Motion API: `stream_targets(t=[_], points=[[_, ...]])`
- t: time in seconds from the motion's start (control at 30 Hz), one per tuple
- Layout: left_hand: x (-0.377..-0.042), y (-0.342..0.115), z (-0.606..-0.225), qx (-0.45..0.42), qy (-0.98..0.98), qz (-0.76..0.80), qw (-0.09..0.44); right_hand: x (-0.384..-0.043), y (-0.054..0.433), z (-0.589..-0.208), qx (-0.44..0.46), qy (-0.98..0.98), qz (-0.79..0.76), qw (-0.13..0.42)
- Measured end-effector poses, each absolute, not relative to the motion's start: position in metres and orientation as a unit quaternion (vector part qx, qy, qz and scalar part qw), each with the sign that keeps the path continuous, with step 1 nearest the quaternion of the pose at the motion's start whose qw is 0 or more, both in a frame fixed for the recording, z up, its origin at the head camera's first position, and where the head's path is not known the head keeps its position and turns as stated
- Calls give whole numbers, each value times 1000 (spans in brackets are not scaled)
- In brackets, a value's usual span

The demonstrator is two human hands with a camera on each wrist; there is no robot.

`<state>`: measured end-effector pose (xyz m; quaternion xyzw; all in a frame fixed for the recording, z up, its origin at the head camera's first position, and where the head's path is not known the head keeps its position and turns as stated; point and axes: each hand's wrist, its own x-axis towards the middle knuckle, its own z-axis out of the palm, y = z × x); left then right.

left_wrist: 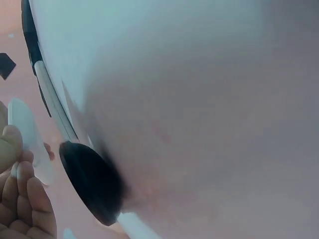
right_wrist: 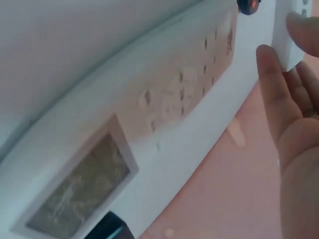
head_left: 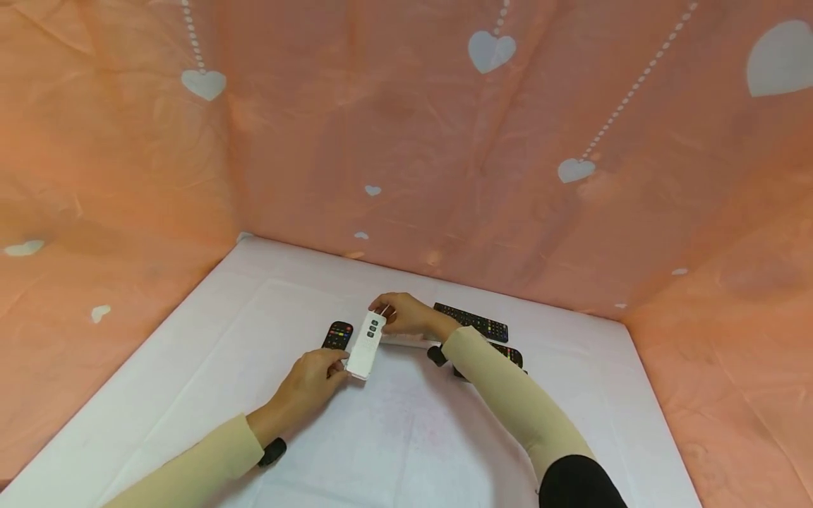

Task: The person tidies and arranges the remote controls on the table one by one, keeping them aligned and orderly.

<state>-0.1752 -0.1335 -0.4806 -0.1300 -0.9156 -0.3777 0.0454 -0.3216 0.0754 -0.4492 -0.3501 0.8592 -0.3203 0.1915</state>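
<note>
A slim white remote control with a few grey buttons is held tilted between both hands. My left hand pinches its lower end; in the left wrist view, that thumb and curled fingers are around the white remote. At the upper end my right hand grips it between thumb and fingers, as the right wrist view shows of the remote's edge. Just behind the left fingers lies a black remote with coloured buttons. Under the right hand rests a larger white remote with a display, mostly hidden in the head view.
Several black remotes lie right of the right hand, one long, another partly behind the sleeve. The white tabletop meets pink sheeting with pale hearts at the back and sides.
</note>
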Motion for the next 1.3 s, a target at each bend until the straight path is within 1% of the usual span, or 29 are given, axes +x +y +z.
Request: stream_targets(t=[0.27,0.37,0.5,0.63,0.77,0.9,1.07,1.2,1.3], points=[[-169,-135,-484,-148,-914,-374,43,-315,73,-448,-356,851,-326,208],[-170,-136,-485,-151,-915,-372,46,-313,69,-448,-366,852,-314,204],[-173,-135,-484,-153,-918,-364,48,-311,62,-451,-405,856,-259,190],[-171,-135,-484,-160,-921,-355,21,-308,56,-455,-428,857,-222,181],[-166,-135,-486,-172,-930,-324,1,-305,54,-456,-434,864,-201,155],[-165,-136,-489,-182,-943,-279,6,-304,52,-457,-449,874,-145,114],[-166,-138,-489,-191,-952,-239,20,-305,49,-460,-457,882,-85,77],[-169,-140,-488,-195,-951,-238,23,-307,47,-462,-461,883,-72,58],[-170,-143,-488,-197,-952,-234,28,-308,44,-464,-462,882,-75,59]])
